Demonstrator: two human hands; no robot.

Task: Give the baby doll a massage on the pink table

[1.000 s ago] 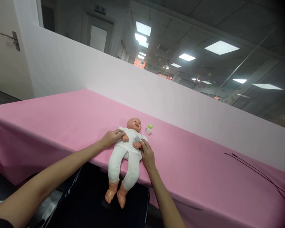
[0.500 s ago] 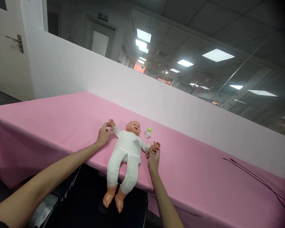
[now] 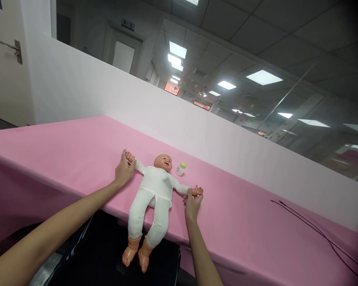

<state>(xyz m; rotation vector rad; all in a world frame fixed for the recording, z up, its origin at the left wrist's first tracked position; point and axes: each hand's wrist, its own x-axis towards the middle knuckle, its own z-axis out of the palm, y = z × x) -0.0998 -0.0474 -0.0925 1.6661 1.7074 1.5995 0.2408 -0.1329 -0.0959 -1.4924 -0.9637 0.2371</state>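
A baby doll (image 3: pixel 156 183) in a white suit lies on its back, its bare feet hanging past the front edge of the pink-covered table (image 3: pixel 241 214). My left hand (image 3: pixel 124 170) grips the doll's hand on the left side, and my right hand (image 3: pixel 192 202) is closed round the doll's wrist on the right side. Both doll arms are stretched out sideways. Beside the doll's head stands a small bottle (image 3: pixel 180 169) with a green cap, touched by neither hand.
Thin dark cables (image 3: pixel 314 228) lie at the table's right. A low white partition (image 3: pixel 220 147) runs along the back edge, with glass above it. A door (image 3: pixel 7 75) is at the far left. My dark-clothed lap is below the front edge.
Both doll arms are spread wider: my left hand has moved left and my right hand slightly right relative to the doll, both keeping hold. The view has shifted slightly.
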